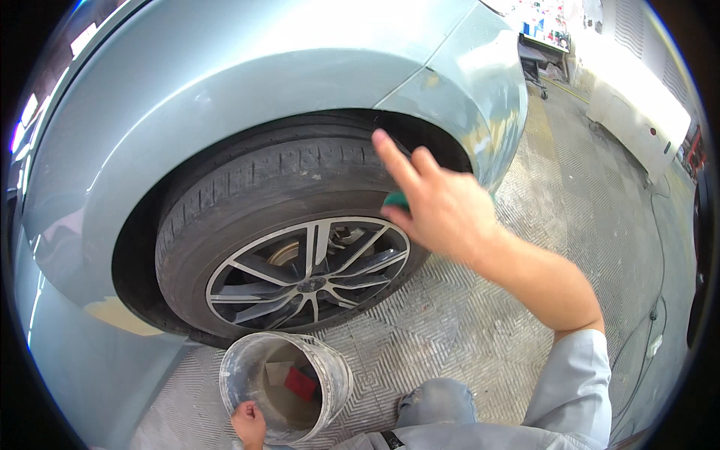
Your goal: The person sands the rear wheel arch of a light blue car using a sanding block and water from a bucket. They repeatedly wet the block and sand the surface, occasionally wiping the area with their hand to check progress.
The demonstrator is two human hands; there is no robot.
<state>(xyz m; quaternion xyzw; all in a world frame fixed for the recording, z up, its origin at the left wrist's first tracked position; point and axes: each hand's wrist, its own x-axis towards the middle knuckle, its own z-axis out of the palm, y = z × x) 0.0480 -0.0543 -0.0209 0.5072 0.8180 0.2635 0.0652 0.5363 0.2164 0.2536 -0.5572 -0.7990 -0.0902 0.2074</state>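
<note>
The right hand point(454, 214), half open, forefinger out, held a green pad point(395, 199) at the wheel point(311, 285)'s one-thirty; it seemed light, soft, best gripped by its edges. The left hand point(248, 424) curled at the bucket point(339, 375)'s seven o'clock, grip unclear.

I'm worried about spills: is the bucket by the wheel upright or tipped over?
Upright: the bucket stands on the floor, its open mouth facing up, with a red piece inside.
</note>
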